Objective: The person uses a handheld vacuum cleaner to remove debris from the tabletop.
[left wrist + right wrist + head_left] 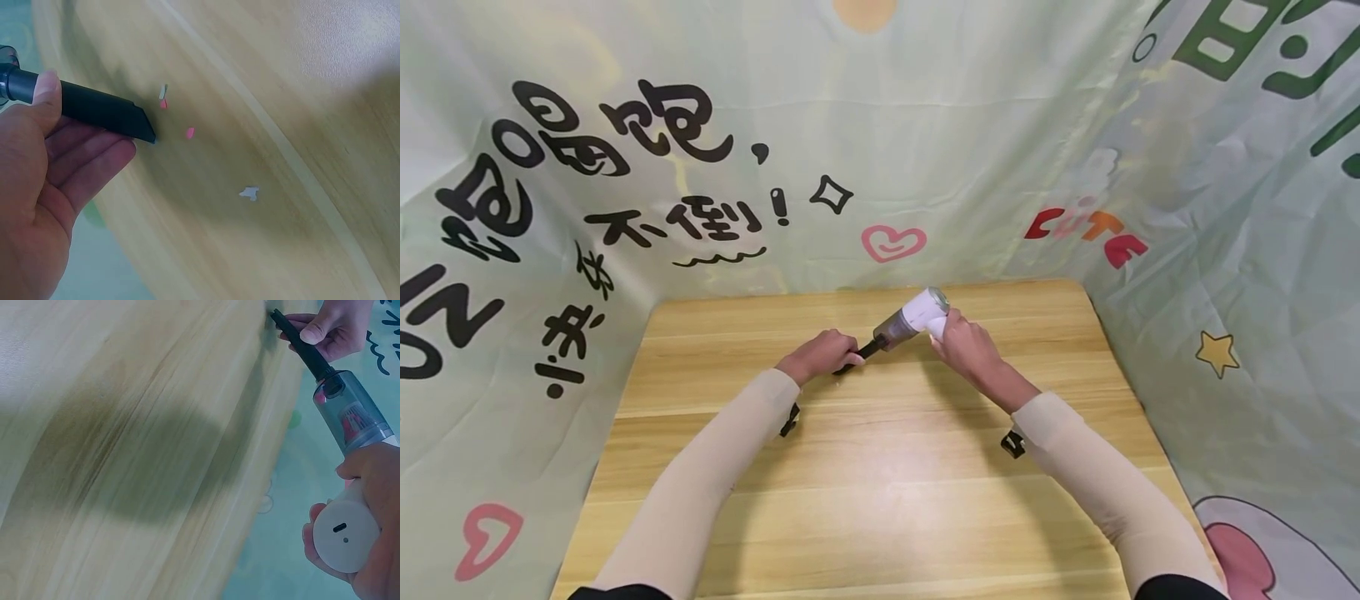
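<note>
A white handheld vacuum cleaner [922,309] with a see-through dust cup [351,415] is held over the far part of the table. My right hand [967,343] grips its white handle [345,534]. The left hand [824,355] holds the black crevice nozzle [100,111] at the front, thumb on top and fingers beneath. Pink bits show inside the dust cup. Close to the nozzle's slanted tip lie a pink paper scrap [190,132] and a pale green scrap [164,91] touching another pink one. A white scrap [250,193] lies farther off.
The wooden table [880,500] runs back to a printed cloth backdrop [820,125] with lettering and hearts. Cloth also hangs along both sides. A small black device [1013,443] sits under the right wrist, another [790,420] under the left.
</note>
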Motion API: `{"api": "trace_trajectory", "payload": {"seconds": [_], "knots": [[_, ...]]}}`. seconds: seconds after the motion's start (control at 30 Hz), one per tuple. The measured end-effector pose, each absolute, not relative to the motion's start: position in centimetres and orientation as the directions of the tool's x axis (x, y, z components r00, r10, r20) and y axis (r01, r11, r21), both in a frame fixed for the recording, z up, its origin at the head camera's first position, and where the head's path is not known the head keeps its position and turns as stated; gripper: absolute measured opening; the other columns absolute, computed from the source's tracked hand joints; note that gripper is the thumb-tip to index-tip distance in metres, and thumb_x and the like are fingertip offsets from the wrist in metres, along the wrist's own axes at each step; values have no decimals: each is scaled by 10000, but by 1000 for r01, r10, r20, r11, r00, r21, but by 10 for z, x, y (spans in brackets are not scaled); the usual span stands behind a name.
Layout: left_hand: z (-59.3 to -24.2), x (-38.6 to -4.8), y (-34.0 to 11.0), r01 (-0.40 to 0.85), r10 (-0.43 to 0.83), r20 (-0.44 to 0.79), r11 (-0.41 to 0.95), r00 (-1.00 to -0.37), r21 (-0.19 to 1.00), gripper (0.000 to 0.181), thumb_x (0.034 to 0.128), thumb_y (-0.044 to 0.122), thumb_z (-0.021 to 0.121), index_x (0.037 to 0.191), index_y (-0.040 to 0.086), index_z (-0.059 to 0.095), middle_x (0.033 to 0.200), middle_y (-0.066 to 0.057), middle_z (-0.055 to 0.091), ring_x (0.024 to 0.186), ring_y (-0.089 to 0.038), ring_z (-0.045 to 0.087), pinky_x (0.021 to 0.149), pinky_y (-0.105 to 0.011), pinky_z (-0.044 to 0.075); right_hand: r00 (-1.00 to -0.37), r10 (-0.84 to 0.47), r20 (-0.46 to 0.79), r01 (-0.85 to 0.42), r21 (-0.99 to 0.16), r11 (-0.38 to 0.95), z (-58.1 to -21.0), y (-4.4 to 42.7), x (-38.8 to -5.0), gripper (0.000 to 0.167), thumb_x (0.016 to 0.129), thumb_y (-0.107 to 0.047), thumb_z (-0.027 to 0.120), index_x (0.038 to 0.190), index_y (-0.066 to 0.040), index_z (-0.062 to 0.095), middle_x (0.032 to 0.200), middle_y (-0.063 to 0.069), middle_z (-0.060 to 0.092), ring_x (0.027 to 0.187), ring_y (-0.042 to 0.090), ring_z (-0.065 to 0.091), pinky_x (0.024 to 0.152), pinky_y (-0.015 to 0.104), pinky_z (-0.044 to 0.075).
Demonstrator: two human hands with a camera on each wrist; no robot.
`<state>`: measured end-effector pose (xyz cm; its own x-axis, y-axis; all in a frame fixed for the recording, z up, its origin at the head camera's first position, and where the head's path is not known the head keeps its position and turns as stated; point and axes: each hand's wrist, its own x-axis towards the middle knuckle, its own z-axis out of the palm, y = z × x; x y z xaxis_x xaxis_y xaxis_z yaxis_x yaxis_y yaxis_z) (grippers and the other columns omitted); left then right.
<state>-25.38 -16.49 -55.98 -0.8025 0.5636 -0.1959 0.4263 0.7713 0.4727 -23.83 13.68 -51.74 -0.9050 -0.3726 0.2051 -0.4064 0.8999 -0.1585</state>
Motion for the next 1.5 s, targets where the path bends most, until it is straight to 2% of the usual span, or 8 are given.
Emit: {"api": "trace_trajectory", "payload": {"seconds": [0.23,0.67,1.0,1.3,1.5], "knots": [[-558,-251,-162,429,571,-195,763,-797,482,288,1026,320,661,921,63,736,730,12,636,619,-91,497,656,-247,443,-900,-366,237,-406,-150,902,-521,141,-235,502,937,-256,721,1122,170,531,813,244,674,639,387,699,528,457,587],[-562,-248,-158,454,586,-189,761,-788,464,257,1028,285,665,910,70,743,741,-3,661,612,-93,482,659,-253,442,-918,-354,178,-384,-171,907,-522,145,-230,518,954,-278,716,1140,163,518,822,252,678,646,381,687,543,459,589],[-560,-245,-157,484,608,-179,749,-773,453,291,1033,284,653,866,55,721,679,22,563,589,-83,414,668,-259,416,-924,-344,167,-373,-189,908,-527,148,-227,513,949,-284,727,1117,156,525,818,250,678,626,364,680,522,440,581],[-562,-243,-163,494,618,-182,744,-765,449,303,1040,298,639,834,85,703,667,28,545,578,-80,401,675,-256,419,-932,-331,150,-357,-212,910,-533,145,-225,521,945,-292,728,1124,154,528,826,252,685,635,375,686,529,453,579],[-563,-242,-165,502,629,-174,732,-758,460,285,1031,276,654,861,60,727,664,22,561,563,-79,407,672,-260,420,-934,-327,141,-353,-239,905,-534,143,-226,502,945,-297,734,1104,134,531,818,245,681,627,359,675,528,442,573]]}}
